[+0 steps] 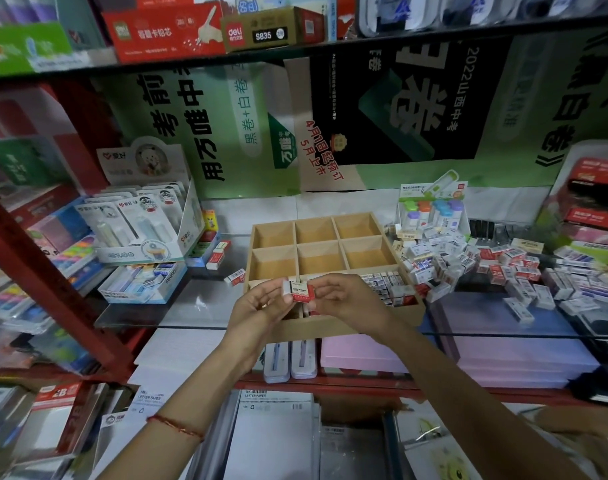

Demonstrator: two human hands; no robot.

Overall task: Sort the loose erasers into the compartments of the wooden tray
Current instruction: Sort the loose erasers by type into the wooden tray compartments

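A wooden tray [340,227] with square compartments sits on a glass shelf in the middle of the view. Its two back rows look empty; the front right compartment holds a row of packed erasers [385,287]. Both hands hover over the tray's front row and together hold a small stack of red-and-white 2B erasers [300,290]. My left hand [261,306] pinches the stack's left end and my right hand [344,297] pinches its right end. A big heap of loose erasers [486,263] lies right of the tray. The front left compartments are hidden by my hands.
Single erasers [235,276] lie left of the tray beside a correction-tape display box [146,220]. A stand of coloured items [434,211] rises behind the heap. The glass shelf edge [191,325] runs in front; paper packs and pink boxes [364,355] lie below.
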